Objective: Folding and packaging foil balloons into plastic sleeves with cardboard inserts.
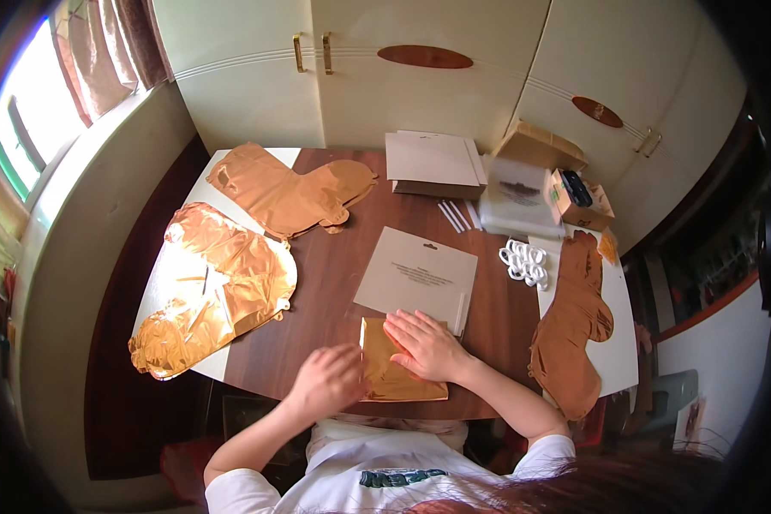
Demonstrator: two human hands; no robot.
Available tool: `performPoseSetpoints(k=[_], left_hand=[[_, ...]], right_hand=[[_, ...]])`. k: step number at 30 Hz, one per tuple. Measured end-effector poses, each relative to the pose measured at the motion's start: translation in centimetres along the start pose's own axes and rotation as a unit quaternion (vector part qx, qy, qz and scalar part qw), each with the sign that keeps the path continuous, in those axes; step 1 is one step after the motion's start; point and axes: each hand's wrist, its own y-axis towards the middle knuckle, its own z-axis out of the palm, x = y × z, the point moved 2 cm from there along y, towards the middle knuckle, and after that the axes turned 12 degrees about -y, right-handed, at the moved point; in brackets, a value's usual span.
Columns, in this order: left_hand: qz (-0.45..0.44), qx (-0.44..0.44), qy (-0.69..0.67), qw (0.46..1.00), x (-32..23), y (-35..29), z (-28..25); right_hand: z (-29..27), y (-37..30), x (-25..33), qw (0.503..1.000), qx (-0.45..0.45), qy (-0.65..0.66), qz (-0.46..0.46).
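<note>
A folded gold foil balloon lies flat at the near edge of the dark wooden table. My right hand presses flat on its upper right part, fingers spread. At the foil's left edge my left hand is blurred with its fingers curled; whether it grips the foil is unclear. Just beyond the foil lies a grey card sheet.
Partly inflated gold foil balloons lie at the left, back left and right. White plastic rings, white straws, a grey packet, a clear bag and cardboard boxes sit at the back. Cupboard doors stand behind.
</note>
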Motion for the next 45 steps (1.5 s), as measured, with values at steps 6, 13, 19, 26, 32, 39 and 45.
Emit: performPoseSetpoints(k=[6, 13, 19, 26, 32, 39, 45], left_hand=[[-0.018, 0.030, 0.026, 0.999, 3.9, 0.5, -0.6], [-0.019, 0.067, 0.004, 0.998, 4.6, 1.1, -0.1], [-0.014, 0.082, -0.012, 0.996, 4.9, 1.3, -0.2], [-0.019, 0.099, -0.030, 0.994, 5.1, 1.3, -0.2], [-0.009, 0.100, -0.048, 0.994, 5.3, 1.3, -0.3], [-0.037, 0.080, -0.024, 0.996, 6.2, 1.7, -0.5], [-0.019, 0.099, -0.013, 0.995, 6.4, 1.9, -0.4]], right_hand=[[0.4, 0.2, 0.0, 1.000, 0.012, -0.005, 0.002], [0.2, 0.5, 0.1, 1.000, 0.003, -0.004, 0.004], [0.2, 0.8, 0.3, 1.000, 0.013, -0.014, 0.006], [0.4, 1.5, 0.8, 1.000, 0.018, -0.010, 0.017], [0.7, 1.7, 1.0, 0.999, 0.017, -0.031, 0.008], [0.8, 1.8, 1.0, 0.999, 0.016, -0.031, 0.011], [0.8, 2.2, 1.0, 0.999, 0.016, -0.031, 0.019]])
